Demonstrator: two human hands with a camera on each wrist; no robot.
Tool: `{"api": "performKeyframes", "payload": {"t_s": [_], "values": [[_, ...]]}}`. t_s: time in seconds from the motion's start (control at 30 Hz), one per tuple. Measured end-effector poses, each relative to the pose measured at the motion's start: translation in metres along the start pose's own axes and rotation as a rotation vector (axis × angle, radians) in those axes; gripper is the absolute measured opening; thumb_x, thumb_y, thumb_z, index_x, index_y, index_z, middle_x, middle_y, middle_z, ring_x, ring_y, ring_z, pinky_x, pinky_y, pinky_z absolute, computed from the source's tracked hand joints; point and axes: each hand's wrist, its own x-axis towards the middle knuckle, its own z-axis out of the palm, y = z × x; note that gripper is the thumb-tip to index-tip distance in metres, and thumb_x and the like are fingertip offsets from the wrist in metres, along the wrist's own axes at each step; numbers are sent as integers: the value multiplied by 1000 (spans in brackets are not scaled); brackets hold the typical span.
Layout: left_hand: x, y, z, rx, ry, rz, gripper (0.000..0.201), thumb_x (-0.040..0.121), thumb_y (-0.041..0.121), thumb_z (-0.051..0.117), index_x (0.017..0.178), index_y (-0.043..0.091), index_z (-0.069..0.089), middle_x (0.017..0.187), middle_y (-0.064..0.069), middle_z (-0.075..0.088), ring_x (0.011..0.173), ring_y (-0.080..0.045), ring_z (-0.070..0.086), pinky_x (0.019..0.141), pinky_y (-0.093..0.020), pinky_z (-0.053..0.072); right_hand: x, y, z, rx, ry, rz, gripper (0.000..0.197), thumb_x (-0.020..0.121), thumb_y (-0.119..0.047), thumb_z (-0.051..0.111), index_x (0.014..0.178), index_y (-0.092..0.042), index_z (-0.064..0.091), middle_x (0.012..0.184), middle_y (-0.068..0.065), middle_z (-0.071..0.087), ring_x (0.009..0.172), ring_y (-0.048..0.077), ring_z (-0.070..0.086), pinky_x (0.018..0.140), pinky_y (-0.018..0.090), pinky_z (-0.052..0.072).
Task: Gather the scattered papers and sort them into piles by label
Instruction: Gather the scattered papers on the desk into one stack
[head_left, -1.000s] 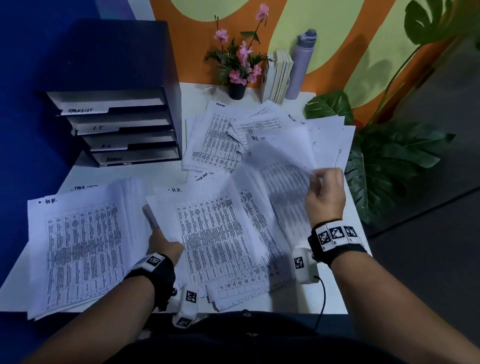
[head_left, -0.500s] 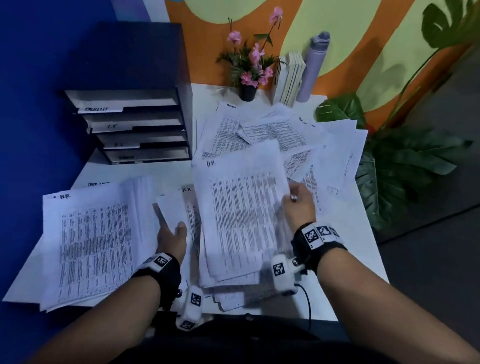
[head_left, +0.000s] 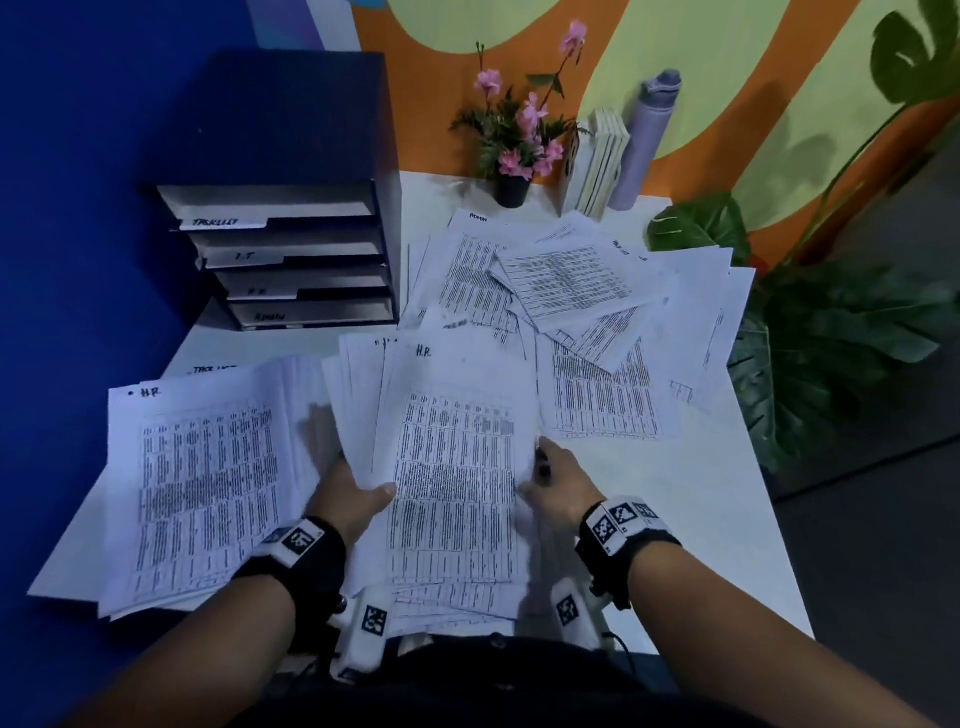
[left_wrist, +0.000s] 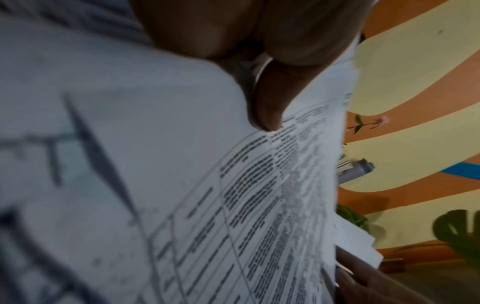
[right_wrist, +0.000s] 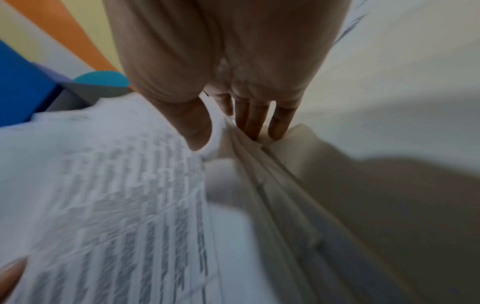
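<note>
Held stack of H.R. sheets, between both hands: left hand pinching its near-left edge, right hand clasping its right edge; risk: uneven grip lets lower sheets slide into the unsorted spread beyond the right hand

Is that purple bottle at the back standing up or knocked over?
Standing upright: the purple bottle rises vertically beside the books, cap on top.
</note>
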Motion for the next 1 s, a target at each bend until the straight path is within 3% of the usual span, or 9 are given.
{"api": "performKeyframes", "payload": {"t_s": [0.13, 0.23, 0.37, 0.43, 0.53, 0.63, 0.73, 0.83, 1.0], "values": [[-19, 25, -16, -161, -42, 53, 31, 87, 5, 67, 116, 13, 60, 106, 2, 69, 103, -20, 64, 97, -37, 45, -4, -2, -16, 403, -64, -14, 84, 80, -24, 76, 146, -23, 23, 138, -3, 51, 129, 20, 49, 111, 41, 38], [-16, 58, -17, -225, -15, 114, 26, 81, 8, 74, 106, 10, 66, 95, -2, 73, 95, -22, 68, 86, -34, 50, -2, -24, -34, 694, 146, -120, 56, 79, -7, 75, 126, -22, 49, 122, -4, 65, 117, 17, 59, 108, 48, 42], [-9, 100, -22, -346, 25, 184, 70, 52, 35, 91, 113, 13, 65, 107, -2, 73, 101, -21, 68, 95, -41, 51, -9, -61, -66, 834, 348, -347, 47, 80, 13, 66, 110, -21, 54, 108, 1, 69, 103, 12, 65, 92, 32, 51], [-13, 109, -22, -377, -18, 197, 75, 54, 34, 93, 120, 15, 63, 112, 4, 70, 105, -16, 65, 97, -36, 48, -16, -67, -73, 849, 379, -435, 51, 79, 20, 63, 111, -19, 53, 104, 1, 68, 96, 10, 67, 87, 27, 53], [-22, 112, -19, -392, -93, 193, 56, 66, 19, 86, 117, 14, 64, 109, 3, 71, 101, -15, 66, 97, -38, 49, -25, -64, -73, 885, 367, -476, 56, 73, 23, 65, 112, -15, 51, 97, -2, 70, 92, 13, 67, 84, 32, 53], [-27, 108, -16, -363, -50, 250, 56, 64, 9, 83, 117, 14, 65, 107, -2, 72, 97, -9, 69, 96, -33, 51, -30, -58, -68, 893, 304, -468, 60, 62, 12, 66, 110, -17, 48, 88, -12, 68, 83, 5, 64, 73, 24, 53], [-21, 104, -15, -397, -92, 284, 61, 66, -3, 80, 120, 22, 63, 112, 1, 72, 104, -12, 67, 92, -28, 53, -36, -63, -65, 928, 267, -418, 63, 53, 9, 57, 106, -23, 51, 89, -2, 61, 78, 8, 60, 60, 21, 50], [-11, 96, -15, -451, -47, 247, 73, 57, -8, 83, 123, 9, 58, 114, -8, 69, 105, -24, 67, 91, -40, 53, -33, -63, -64, 961, 233, -375, 63, 45, 8, 54, 99, -26, 57, 92, 5, 59, 83, 18, 56, 55, 21, 47], [-4, 94, -7, -524, 57, 234, 52, 62, -26, 63, 99, 9, 60, 93, -12, 64, 81, -25, 64, 71, -36, 48, -33, -66, -66, 933, 191, -388, 57, 45, 5, 56, 92, -25, 64, 90, 1, 61, 86, 18, 55, 58, 23, 46]]}}
